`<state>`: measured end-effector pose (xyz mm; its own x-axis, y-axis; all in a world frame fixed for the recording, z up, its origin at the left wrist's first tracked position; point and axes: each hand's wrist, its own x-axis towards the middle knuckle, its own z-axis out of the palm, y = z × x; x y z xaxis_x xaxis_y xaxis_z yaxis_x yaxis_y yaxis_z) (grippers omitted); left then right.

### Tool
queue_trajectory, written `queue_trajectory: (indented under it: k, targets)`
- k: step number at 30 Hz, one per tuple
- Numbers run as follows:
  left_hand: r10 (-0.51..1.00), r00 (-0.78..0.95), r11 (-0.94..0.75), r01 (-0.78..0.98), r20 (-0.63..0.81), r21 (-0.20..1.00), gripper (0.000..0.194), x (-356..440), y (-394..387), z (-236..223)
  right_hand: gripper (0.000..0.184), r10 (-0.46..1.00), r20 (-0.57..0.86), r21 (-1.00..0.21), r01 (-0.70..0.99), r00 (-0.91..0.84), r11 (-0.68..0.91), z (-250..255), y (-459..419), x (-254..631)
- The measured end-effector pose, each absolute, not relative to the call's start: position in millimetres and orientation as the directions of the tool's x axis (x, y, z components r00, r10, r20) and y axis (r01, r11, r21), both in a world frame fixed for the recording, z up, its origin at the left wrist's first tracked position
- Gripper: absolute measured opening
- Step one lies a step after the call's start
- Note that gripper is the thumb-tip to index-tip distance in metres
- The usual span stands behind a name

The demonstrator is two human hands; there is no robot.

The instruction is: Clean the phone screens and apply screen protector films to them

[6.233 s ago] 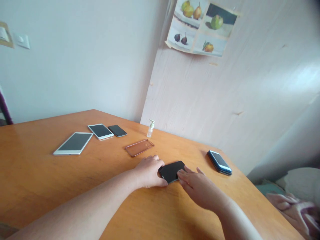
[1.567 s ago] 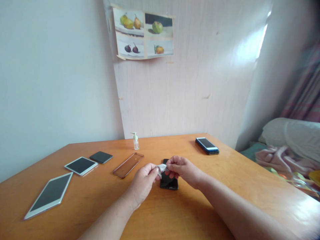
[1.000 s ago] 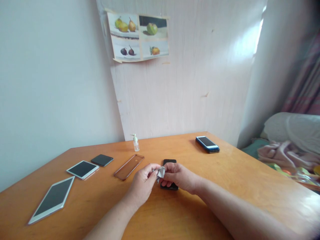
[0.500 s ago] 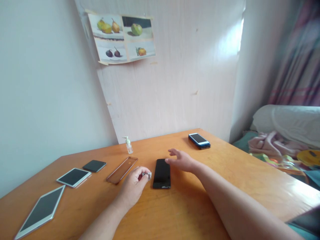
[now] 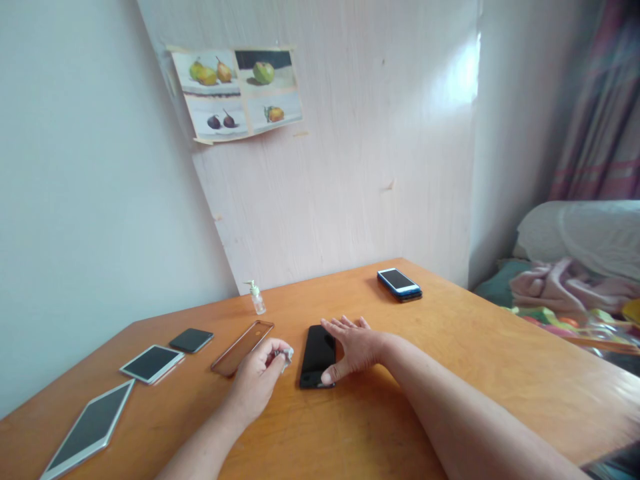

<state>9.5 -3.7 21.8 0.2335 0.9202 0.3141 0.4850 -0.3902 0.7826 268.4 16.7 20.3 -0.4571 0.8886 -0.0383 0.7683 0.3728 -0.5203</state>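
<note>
A black smartphone (image 5: pixel 315 357) lies flat, screen up, on the orange-brown table. My right hand (image 5: pixel 353 350) rests over its right side with the fingers spread, the thumb near the lower end and fingertips near the upper end. To the phone's left, my left hand (image 5: pixel 263 373) is closed on a small crumpled white wipe (image 5: pixel 286 358), which pokes out past the fingertips. Just beyond that hand lies a clear phone case (image 5: pixel 240 348) with a reddish-brown rim, partly covered by the hand.
Behind the case stands a small clear pump bottle (image 5: pixel 257 300). Leftward lie a dark square device (image 5: pixel 191 340), a white tablet (image 5: pixel 153 363) and a larger white tablet (image 5: pixel 90 427). Stacked phones (image 5: pixel 399 283) sit at the back right. A wall panel (image 5: pixel 340 200) rises behind the table (image 5: pixel 380 433).
My right hand has come down from the phone's upper right corner and spread along its right side. My left hand has shifted slightly left and down, still gripping the wipe.
</note>
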Motion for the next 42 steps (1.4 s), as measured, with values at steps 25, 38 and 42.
queue_trajectory:
  k: [25, 38, 42]
  targets:
    - [0.734, 0.629, -0.674, 0.72, 0.255, 0.163, 0.024, 70.8, 33.9, 36.1, 0.041, 0.934, 0.223, -0.353, 0.87, -0.279, 0.344, 3.8, 39.3, 265.5]
    - [0.743, 0.665, -0.667, 0.745, 0.075, -0.008, 0.061, 35.0, -57.0, 36.1, 0.044, 0.936, 0.205, -0.323, 0.883, -0.286, 0.341, 4.1, 39.1, 263.3]
    - [0.764, 0.643, -0.644, 0.765, 0.064, 0.006, 0.066, 47.8, -34.5, 36.9, 0.043, 0.938, 0.208, -0.323, 0.886, -0.278, 0.334, 3.7, 39.9, 262.8]
